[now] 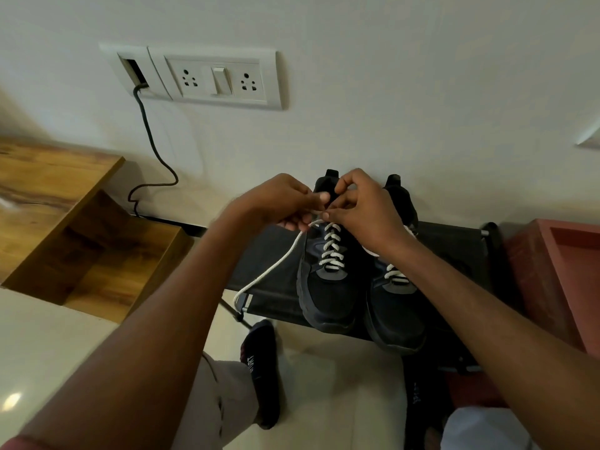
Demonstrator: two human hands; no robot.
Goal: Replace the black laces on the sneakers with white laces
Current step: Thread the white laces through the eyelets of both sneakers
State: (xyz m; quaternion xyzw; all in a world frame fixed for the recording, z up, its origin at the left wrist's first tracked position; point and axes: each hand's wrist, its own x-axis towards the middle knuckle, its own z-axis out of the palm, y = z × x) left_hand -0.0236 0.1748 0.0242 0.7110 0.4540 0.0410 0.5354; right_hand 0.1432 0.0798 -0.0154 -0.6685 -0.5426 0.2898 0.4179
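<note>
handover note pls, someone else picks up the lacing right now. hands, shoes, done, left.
Left hand: pinching the white lace at the top of the left sneaker; its loose end trails to the rack edge.
Right hand: pinching the same lace at the top eyelets.
Both sneakers sit side by side on the rack.
Done: left sneaker laced white nearly to the top; right sneaker shows white lacing, its upper part hidden.
Left: finish top eyelets, tie.

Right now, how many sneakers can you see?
2, side by side on the dark rack: the left sneaker under both hands, the right sneaker beside it, partly behind the right arm.
</note>
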